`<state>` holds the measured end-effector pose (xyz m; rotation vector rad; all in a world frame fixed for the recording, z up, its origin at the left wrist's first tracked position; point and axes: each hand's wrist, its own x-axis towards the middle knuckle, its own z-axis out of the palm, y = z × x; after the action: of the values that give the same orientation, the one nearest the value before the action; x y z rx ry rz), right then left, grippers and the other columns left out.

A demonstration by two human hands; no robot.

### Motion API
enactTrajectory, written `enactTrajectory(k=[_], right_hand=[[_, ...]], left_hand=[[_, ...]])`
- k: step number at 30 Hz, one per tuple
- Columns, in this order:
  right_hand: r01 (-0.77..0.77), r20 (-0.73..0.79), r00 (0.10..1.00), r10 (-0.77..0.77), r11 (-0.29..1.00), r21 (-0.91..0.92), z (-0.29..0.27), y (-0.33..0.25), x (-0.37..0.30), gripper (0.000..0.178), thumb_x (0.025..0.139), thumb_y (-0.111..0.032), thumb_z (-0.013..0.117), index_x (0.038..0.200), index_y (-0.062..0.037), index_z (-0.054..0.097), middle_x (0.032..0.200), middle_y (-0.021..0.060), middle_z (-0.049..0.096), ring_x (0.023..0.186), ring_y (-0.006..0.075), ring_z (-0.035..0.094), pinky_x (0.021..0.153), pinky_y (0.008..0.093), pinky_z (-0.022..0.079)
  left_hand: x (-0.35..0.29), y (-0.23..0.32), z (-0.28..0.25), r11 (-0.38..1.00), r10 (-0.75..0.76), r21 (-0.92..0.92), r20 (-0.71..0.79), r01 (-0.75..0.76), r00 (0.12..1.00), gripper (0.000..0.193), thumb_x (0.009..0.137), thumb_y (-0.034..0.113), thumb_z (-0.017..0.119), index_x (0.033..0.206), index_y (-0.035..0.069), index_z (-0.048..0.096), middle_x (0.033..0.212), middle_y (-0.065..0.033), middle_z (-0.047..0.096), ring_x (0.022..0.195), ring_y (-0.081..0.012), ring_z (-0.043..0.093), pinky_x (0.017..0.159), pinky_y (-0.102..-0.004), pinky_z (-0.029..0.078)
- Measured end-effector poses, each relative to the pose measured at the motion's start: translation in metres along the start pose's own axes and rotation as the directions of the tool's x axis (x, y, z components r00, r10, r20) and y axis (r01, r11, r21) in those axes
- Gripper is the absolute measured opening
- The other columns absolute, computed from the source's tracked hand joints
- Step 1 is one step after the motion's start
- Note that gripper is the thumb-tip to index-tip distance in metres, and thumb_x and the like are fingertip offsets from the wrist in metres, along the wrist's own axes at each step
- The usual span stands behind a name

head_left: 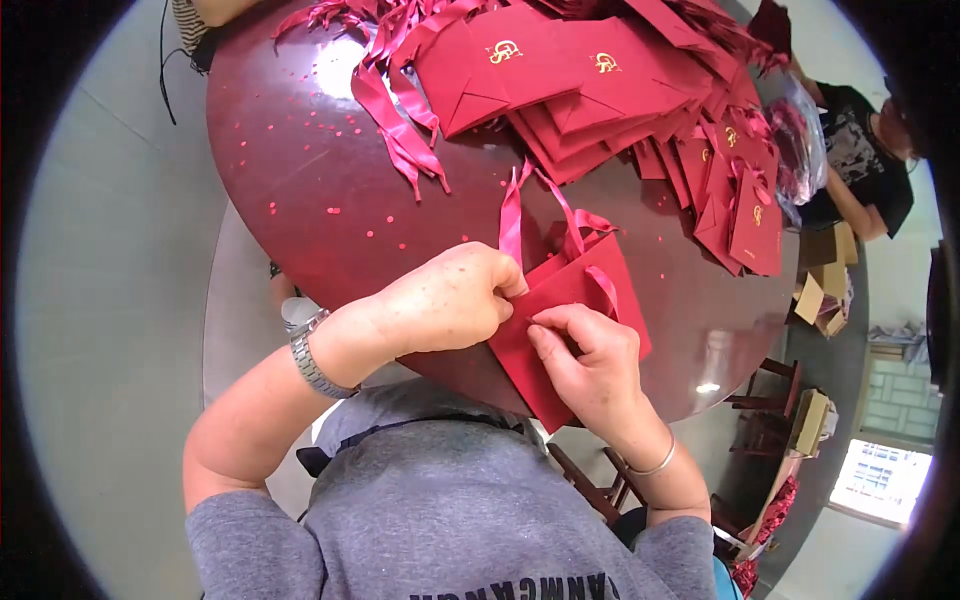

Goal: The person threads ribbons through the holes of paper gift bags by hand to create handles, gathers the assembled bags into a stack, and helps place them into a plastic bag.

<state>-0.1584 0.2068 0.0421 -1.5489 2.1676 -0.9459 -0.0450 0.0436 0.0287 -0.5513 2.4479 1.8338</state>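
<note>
A red paper gift bag [562,292] lies tilted at the table's near edge, between my two hands. Red satin ribbon [510,228] rises from its top edge, and a second ribbon loop [603,290] hangs over its front. My left hand [450,298], with a watch at the wrist, is closed at the bag's upper left edge, its fingertips pinching there beside the ribbon. Just right of it, my right hand [597,368] has thumb and forefinger pressed together against the bag's front. What lies between those fingertips is too small to make out.
The round dark table [300,175] carries a big pile of red bags [640,70], finished-looking bags with ribbons [757,222], loose ribbons [400,130] and scattered red paper dots. Another person [850,150] is at the far right, near open cardboard boxes [828,280]. Wooden stools stand lower right.
</note>
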Motion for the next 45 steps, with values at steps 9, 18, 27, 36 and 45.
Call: enactTrajectory(k=[9, 18, 27, 36, 45], right_hand=[[-0.163, 0.043, 0.985, 0.164, 0.986, -0.031, 0.003, -0.012, 0.017, 0.007, 0.079, -0.004, 0.07, 0.083, 0.0008, 0.069, 0.069, 0.0078, 0.068, 0.06, 0.0114, 0.063, 0.055, 0.0263, 0.05], [-0.077, 0.276, 0.937, 0.215, 0.896, -0.438, -0.005, -0.027, 0.038, 0.015, 0.073, -0.014, 0.058, 0.075, -0.0016, 0.067, 0.075, 0.021, 0.066, 0.071, 0.0376, 0.067, 0.065, 0.0474, 0.054], [-0.168, 0.356, 0.863, 0.359, 0.867, -0.469, -0.018, -0.039, 0.053, 0.02, 0.069, -0.012, 0.064, 0.084, -0.0003, 0.072, 0.087, 0.0236, 0.069, 0.086, 0.0386, 0.068, 0.076, 0.0472, 0.055], [-0.211, 0.352, 0.842, 0.409, 0.85, -0.482, -0.01, -0.049, 0.062, 0.021, 0.069, -0.012, 0.065, 0.083, 0.0011, 0.072, 0.087, 0.0233, 0.069, 0.088, 0.0375, 0.068, 0.075, 0.0458, 0.055], [-0.392, 0.282, 0.817, 0.503, 0.843, -0.369, -0.005, -0.041, 0.064, 0.02, 0.069, -0.013, 0.064, 0.082, 0.0007, 0.071, 0.081, 0.0246, 0.067, 0.082, 0.038, 0.068, 0.073, 0.0455, 0.055]], left_hand=[[0.0, 0.0, -0.011, 1.0, -0.005, 0.029, 0.022, 0.004, 1.0, 0.024, 0.076, 0.007, 0.059, 0.096, -0.004, 0.069, 0.093, -0.0247, 0.067, 0.094, -0.0357, 0.066, 0.085, -0.0403, 0.052], [0.007, 0.001, -0.002, 0.981, 0.116, 0.16, -0.027, -0.11, 0.993, 0.022, 0.075, 0.009, 0.059, 0.092, 0.0, 0.069, 0.087, -0.0231, 0.067, 0.087, -0.0367, 0.067, 0.077, -0.0427, 0.052], [0.003, -0.025, 0.015, 0.99, 0.141, 0.016, -0.163, -0.14, 0.976, 0.021, 0.078, 0.009, 0.067, 0.096, 0.0, 0.07, 0.085, -0.0179, 0.07, 0.08, -0.027, 0.07, 0.074, -0.0358, 0.054], [-0.001, -0.02, 0.012, 0.981, 0.186, 0.098, -0.2, -0.17, 0.962, 0.02, 0.077, 0.009, 0.067, 0.094, -0.001, 0.07, 0.082, -0.019, 0.07, 0.078, -0.0289, 0.07, 0.072, -0.0371, 0.054], [0.008, -0.036, 0.012, 0.967, 0.256, 0.058, -0.209, -0.249, 0.944, 0.02, 0.078, -0.002, 0.062, 0.096, -0.006, 0.068, 0.081, -0.0111, 0.071, 0.074, -0.0132, 0.065, 0.069, -0.0278, 0.052]])
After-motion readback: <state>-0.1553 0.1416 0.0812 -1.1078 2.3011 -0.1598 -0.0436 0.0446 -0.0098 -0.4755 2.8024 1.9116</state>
